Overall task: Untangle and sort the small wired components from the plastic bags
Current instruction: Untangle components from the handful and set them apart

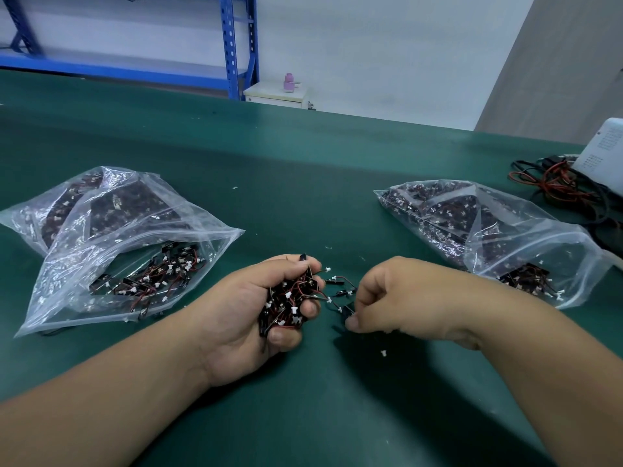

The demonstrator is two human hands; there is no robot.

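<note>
My left hand (246,315) grips a tangled clump of small wired components (291,299), black bodies with red and black wires and white connectors. My right hand (401,298) pinches one black component (347,311) at its fingertips, its wire still running back to the clump. Both hands hover just above the green table mat (303,183). A clear plastic bag (128,261) with the same parts lies open to the left, with a second bag (50,203) behind it. Another clear bag (499,237) of parts lies to the right.
A heap of red and black cables (566,187) and a white device (603,153) sit at the table's far right. Loose white connector bits (383,352) dot the mat. Blue shelving (236,45) and a small white cabinet (276,94) stand beyond the table.
</note>
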